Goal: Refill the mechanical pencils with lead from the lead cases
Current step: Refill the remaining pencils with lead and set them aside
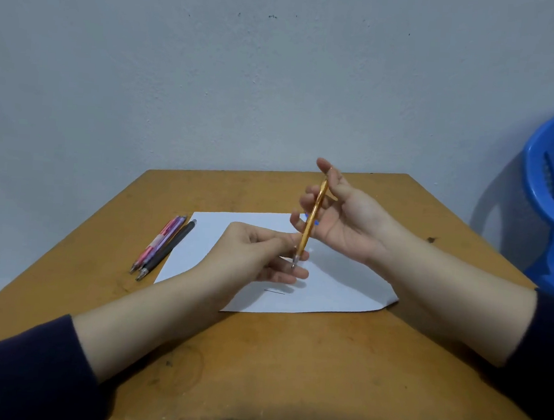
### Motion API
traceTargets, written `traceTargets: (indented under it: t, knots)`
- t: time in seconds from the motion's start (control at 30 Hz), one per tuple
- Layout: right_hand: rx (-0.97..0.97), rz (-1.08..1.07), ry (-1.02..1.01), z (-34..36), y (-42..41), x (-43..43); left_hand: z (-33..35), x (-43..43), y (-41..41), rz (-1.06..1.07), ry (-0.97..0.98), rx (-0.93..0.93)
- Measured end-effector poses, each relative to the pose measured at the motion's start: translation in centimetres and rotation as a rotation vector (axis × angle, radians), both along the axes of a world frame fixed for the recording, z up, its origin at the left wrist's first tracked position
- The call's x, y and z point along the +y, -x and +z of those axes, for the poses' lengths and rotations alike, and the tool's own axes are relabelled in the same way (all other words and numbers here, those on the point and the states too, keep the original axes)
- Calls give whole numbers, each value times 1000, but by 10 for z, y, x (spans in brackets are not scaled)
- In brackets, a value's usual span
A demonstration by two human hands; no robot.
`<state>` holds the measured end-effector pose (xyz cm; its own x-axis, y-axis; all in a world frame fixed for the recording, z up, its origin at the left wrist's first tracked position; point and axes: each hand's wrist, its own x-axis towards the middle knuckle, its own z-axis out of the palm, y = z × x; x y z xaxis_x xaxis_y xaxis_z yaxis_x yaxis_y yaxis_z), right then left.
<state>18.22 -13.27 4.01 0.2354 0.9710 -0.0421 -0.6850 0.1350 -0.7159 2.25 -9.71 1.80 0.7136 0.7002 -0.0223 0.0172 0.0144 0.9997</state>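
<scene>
We grip the light, slippery orange pencil [313, 217] above the paper [339, 279], right hand [344, 214] mid-barrel, left hand [259, 253] pinching its fragile tip.

A brown wooden table [259, 356] fills the lower half of the frame, its top scuffed, with small dark marks near the right edge and a faint ring-shaped stain toward the lower centre. A white sheet of paper [345, 290] lies flat near the middle of the table, turned at a slight angle, with a short dark line [275, 291] on it near its lower edge. A pale grey wall [245, 76] with a few tiny dark specks covers the upper half, and a blue plastic chair [553, 183] with a slatted back stands at the right edge of the frame, beside the table.
</scene>
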Motion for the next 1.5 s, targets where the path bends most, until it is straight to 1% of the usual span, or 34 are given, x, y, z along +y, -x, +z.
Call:
traceTargets:
  t: [0.07,0.17,0.27,0.4,0.57,0.8,1.03,1.5]
  knots:
    - [76,25,6,3,4,5,3,-2,-3,-49,165,-10]
    - [82,51,34,9,8,10,6,-3,-4,-125,356,-3]
    - [118,87,60,14,9,13,7,-1,-3,-211,461,-3]
    - [148,111,88,19,9,20,8,3,0,-258,534,0]
    - [180,110,82,19,8,25,7,7,0,-296,566,-10]
    - [256,55,41,15,3,23,7,5,0,-340,562,32]
    - [239,25,27,16,4,20,7,3,1,-357,548,42]
    - [284,39,16,14,2,20,9,2,3,-372,530,49]
